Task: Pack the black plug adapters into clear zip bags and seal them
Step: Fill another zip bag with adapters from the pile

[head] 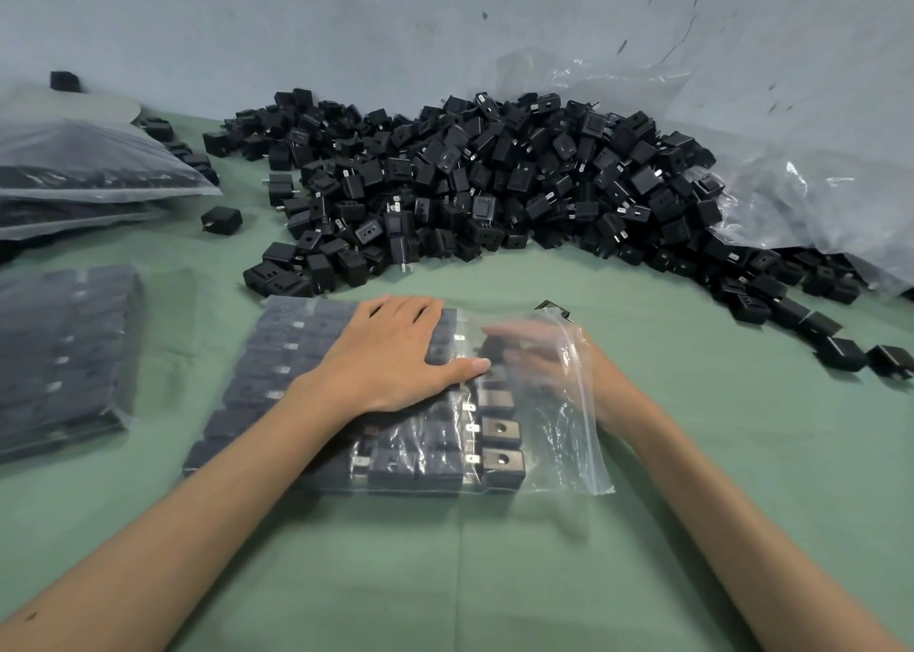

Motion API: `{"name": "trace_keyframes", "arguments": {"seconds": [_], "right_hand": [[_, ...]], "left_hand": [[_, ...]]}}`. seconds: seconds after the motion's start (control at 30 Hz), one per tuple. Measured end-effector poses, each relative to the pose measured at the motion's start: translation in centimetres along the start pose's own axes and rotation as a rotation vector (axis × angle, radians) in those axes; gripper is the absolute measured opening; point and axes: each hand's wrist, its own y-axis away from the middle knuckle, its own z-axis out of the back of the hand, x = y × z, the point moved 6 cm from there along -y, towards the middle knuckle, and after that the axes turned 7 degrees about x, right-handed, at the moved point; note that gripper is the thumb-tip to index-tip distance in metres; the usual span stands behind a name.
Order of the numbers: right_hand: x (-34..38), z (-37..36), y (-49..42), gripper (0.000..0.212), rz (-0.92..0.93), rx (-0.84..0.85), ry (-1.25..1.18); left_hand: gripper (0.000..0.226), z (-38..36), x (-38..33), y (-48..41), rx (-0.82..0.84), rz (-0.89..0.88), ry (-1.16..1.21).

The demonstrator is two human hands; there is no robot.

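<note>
**Bag half packed, one hand on it, one hand in it**

Centre of the green cloth [494, 577], close in front: a clear zip bag [569, 446], lying flat with its mouth on the right side, unsealed. Inside the bag, black plug adapters [499, 463] packed in tight rows, metal prongs showing between the rows, filling it from the left edge across to a slack, bare strip at the mouth.

On top of the bag: left hand [390, 354], palm down, fingers straight and a little spread, thumb stretched toward the mouth, pressing on the packed rows and gripping nothing.

Inside the bag's mouth: right hand [536, 354], pushed in to the wrist, seen only through the plastic and blurred. Cannot tell whether the fingers are curled on an adapter or loose.

Beyond the bag, against the grey wall [346, 23]: a broad heap [470, 181] of loose black adapters, trailing off to the right of the bag. Behind the heap's right end, crumpled clear plastic sheeting [816, 196].

Left of the bag: a filled bag [64, 349] of adapters, lying flat. Farther off on the same side, two more stacked bags [89, 161]. Between these and the heap, a lone adapter [221, 219].
</note>
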Motion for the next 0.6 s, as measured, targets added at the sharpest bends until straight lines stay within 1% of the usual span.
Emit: {"name": "trace_keyframes", "arguments": {"seconds": [0.1,0.2,0.3,0.4,0.43,0.5,0.6], "right_hand": [[-0.6,-0.2,-0.1,0.031,-0.038,-0.025,0.036],[-0.9,-0.5,-0.1,0.021,-0.047,0.008,-0.041],[-0.9,-0.6,0.0,0.024,-0.03,0.033,-0.078],[-1.4,-0.6,0.0,0.029,-0.067,0.012,-0.144],[-1.6,-0.6,0.0,0.029,-0.084,-0.005,-0.193],[-1.9,-0.4,0.0,0.02,-0.098,-0.016,-0.259],[-2.1,-0.2,0.1,0.018,-0.085,0.004,-0.27]], "left_hand": [[0.115,0.1,-0.1,0.0,0.003,0.002,0.001],[0.116,0.1,-0.1,0.0,0.009,0.003,0.001],[0.116,0.2,-0.1,0.0,0.004,0.001,-0.004],[0.112,0.2,-0.1,0.0,-0.005,0.0,0.0],[0.112,0.2,-0.1,0.0,-0.007,0.0,-0.001],[0.114,0.1,-0.1,0.0,-0.007,0.001,-0.008],[0.115,0.1,0.0,0.0,-0.008,0.001,-0.01]]}}
